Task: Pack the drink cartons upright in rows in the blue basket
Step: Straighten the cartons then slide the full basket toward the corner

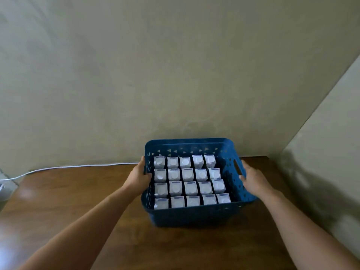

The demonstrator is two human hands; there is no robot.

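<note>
Both hands (196, 177) clamp the blue basket's (194, 215) sides — cartons (190, 181) upright in rows (white cable (78, 167) behind).

The blue basket (191, 214) looks like moulded plastic with a matt finish, its walls perforated with small triangular cut-outs. The 20 drink cartons (190, 181) inside show pale tops that look like coated paperboard, each with a faintly shiny round seal; the blur hides finer detail. The table (78, 191) is brown wood with a smooth, polished surface that throws soft glare near its left edge. The wall (155, 75) behind is matt, flat-painted plaster. A thin white cable (78, 167) appears smooth and plastic-coated.
</note>
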